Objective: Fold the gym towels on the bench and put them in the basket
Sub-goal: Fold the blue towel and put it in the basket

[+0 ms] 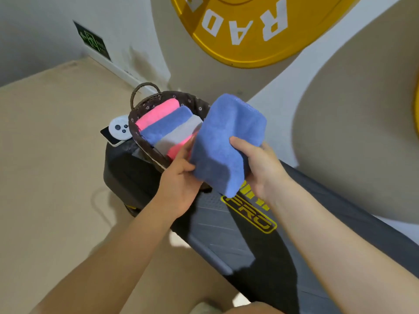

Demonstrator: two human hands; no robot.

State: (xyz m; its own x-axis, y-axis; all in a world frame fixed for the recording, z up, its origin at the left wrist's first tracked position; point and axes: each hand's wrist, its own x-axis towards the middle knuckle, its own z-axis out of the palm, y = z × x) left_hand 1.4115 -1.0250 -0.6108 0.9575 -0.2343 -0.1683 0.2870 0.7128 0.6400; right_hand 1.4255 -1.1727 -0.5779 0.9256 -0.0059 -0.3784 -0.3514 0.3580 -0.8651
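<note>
From the head camera, both hands hold a folded blue towel (226,146) in the air, just above the near right part of the basket (145,105). The left hand (179,189) grips its lower left edge with curled fingers; the right hand (260,168) clasps its right side, thumb on top. The basket sits at the far end of the bench (238,241), already holding rolled towels (167,125) in pink, blue and grey, packed side by side; its right half is hidden behind the held towel. A white device (118,130) lies touching the basket's left wall. The bench runs off the lower right edge. A yellow weight plate (249,30) is cut off at the top.
</note>
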